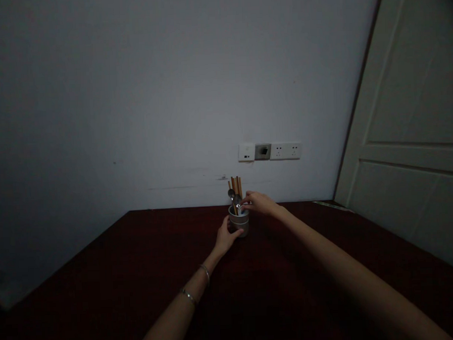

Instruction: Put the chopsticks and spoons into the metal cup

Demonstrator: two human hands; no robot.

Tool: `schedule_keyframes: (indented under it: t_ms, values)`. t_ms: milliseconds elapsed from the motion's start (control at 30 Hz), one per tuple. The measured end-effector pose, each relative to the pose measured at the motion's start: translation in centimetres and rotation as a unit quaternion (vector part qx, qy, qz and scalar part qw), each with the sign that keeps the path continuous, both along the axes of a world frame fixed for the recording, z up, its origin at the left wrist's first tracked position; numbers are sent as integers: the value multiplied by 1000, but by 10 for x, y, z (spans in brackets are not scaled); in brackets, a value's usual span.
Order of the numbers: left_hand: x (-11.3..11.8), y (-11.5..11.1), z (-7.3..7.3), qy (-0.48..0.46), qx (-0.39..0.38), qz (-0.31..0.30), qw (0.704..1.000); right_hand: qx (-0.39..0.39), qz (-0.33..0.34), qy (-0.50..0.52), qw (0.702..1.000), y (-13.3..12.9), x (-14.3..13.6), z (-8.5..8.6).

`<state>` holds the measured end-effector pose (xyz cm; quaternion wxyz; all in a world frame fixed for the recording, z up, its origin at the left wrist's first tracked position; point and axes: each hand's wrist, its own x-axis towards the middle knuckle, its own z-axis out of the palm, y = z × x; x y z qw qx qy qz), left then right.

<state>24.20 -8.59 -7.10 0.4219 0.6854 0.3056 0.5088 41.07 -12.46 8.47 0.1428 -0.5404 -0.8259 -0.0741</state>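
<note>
In the head view, your left hand [224, 237] grasps the grey cup [242, 228] low on its side, thumb across the front, while your right hand [260, 202] reaches in at the rim with its fingers bent; you seem to be pinching something pale there, but I cannot tell whether the grip has closed on it. The cup stands upright on the dark red table [104, 273], near the wall [142, 93]. The step in hand looks like handling one utensil among the rest while bracing the holder; the next move would call for a steady left hand and a light, upright pull or set-down by the right, so that neighbouring pieces are not dragged along. As for materials, the cup is round and straight-sided, dull, with a lighter band around it, metal or plastic. The chopsticks [237, 184] are slim, straight and warm brown, probably wooden; the spoons [232, 193] have dark, rounded, shiny bowls like steel. The tabletop is smooth and dim, and the wall matte with dark scuffs.
</note>
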Motion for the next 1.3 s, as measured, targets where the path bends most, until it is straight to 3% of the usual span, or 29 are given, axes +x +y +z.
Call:
schedule_keyframes:
  t_ms: [133,267,367,500,633,767,1033,1300]
  values:
    - [-1,-2,2,10,0,12,1000,50,0,127,991,1,13,-7]
    - [-2,-8,9,19,3,12,1000,111,-37,325,939,3,27,-38]
    - [-3,-11,11,19,5,7,1000,51,-70,444,892,7,33,-76]
    - [-2,-9,10,16,14,5,1000,-48,-66,521,850,13,28,-128]
    - [-1,-9,10,20,6,11,1000,-90,-44,556,825,15,14,-159]
    - [-2,-12,13,25,1,17,1000,-69,-29,551,831,9,2,-167]
    - [-1,-14,14,35,3,32,999,-46,21,535,843,-3,-6,-166]
    - [-3,-13,13,61,20,43,997,-34,5,510,860,-5,-7,-166]
